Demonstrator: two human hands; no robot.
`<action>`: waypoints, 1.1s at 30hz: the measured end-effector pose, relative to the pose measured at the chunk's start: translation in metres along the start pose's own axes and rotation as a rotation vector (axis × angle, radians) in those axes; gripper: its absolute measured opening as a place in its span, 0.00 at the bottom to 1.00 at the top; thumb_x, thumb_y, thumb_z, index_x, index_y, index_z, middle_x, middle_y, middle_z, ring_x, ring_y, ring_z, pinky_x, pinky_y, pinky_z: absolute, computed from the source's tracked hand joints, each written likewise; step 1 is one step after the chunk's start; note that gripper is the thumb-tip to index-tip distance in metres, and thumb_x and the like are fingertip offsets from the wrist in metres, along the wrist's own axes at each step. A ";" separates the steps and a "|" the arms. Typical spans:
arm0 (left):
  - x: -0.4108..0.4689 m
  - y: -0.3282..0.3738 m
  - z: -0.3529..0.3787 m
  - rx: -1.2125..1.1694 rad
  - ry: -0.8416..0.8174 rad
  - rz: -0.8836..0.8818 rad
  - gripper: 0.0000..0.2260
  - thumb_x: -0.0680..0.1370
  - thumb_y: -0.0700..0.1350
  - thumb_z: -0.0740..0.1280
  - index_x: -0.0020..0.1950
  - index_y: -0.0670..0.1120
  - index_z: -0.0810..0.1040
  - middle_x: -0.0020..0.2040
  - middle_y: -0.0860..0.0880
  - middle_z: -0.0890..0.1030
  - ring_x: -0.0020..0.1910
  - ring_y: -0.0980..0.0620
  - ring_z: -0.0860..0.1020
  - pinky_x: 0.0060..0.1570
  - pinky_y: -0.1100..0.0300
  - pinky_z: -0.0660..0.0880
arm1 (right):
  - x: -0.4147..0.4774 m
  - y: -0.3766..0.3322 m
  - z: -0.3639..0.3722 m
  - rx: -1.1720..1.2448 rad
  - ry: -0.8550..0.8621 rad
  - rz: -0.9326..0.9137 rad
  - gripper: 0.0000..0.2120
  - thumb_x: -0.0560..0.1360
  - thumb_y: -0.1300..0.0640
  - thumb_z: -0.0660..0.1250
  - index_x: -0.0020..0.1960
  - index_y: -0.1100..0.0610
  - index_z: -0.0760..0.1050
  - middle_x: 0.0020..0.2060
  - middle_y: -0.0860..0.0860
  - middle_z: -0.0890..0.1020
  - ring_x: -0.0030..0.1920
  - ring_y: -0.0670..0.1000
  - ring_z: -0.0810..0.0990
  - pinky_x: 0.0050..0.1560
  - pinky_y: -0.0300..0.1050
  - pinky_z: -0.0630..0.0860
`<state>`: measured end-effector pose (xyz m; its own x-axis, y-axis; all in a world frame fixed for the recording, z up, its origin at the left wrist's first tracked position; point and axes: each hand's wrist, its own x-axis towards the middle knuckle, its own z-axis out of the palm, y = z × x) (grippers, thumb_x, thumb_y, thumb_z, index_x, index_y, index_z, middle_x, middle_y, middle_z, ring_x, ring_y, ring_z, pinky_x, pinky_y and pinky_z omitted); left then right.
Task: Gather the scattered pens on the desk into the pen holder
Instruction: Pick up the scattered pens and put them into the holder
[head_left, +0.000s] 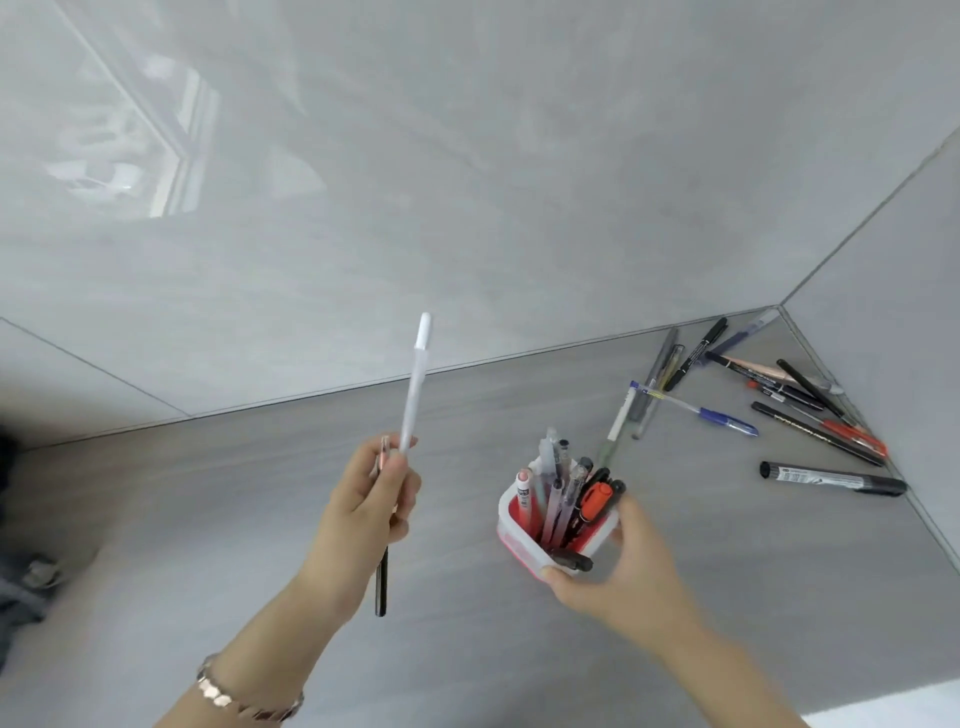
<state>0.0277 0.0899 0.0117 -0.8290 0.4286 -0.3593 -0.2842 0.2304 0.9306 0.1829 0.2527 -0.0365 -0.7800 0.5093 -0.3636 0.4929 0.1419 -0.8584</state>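
- The left hand (374, 499) is raised above the desk (260, 519), closed around 2 pens: a white pen (415, 384) pointing up and away, and a dark pen (382, 582) hanging below the palm.
- A bracelet (234, 699) sits on the left wrist.
- The right hand (618, 566) grips the pen holder (519, 540) from its right side, thumb at the near rim; the red-and-white holder is already packed with pens.
- Scattered pens (727, 421) lie well to the right in the desk's far corner, against the wall (467, 182).
- A black marker (831, 477) lies apart, nearer than the pile.
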 end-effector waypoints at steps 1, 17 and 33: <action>-0.008 0.002 -0.004 -0.011 0.002 0.010 0.09 0.80 0.44 0.54 0.46 0.51 0.73 0.28 0.54 0.70 0.27 0.58 0.65 0.25 0.67 0.60 | 0.001 -0.002 0.008 -0.016 -0.016 -0.001 0.29 0.54 0.49 0.77 0.51 0.44 0.68 0.50 0.41 0.78 0.52 0.39 0.76 0.54 0.41 0.73; -0.033 0.031 0.047 0.111 -0.309 0.238 0.11 0.80 0.41 0.57 0.46 0.55 0.74 0.42 0.54 0.76 0.38 0.60 0.73 0.39 0.76 0.69 | -0.019 -0.105 -0.025 0.337 0.274 -0.556 0.19 0.72 0.59 0.64 0.58 0.41 0.65 0.39 0.44 0.84 0.41 0.46 0.84 0.46 0.33 0.77; -0.014 -0.045 0.041 0.624 -0.097 0.684 0.14 0.77 0.46 0.57 0.62 0.55 0.69 0.68 0.59 0.68 0.71 0.61 0.58 0.72 0.52 0.58 | -0.003 -0.004 0.007 -0.572 0.383 -0.779 0.18 0.80 0.50 0.54 0.58 0.59 0.76 0.49 0.50 0.72 0.47 0.49 0.69 0.50 0.37 0.68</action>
<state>0.0715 0.1096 -0.0280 -0.6685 0.7093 0.2235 0.5854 0.3165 0.7464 0.1803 0.2446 -0.0352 -0.8353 0.3253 0.4433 0.0926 0.8780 -0.4697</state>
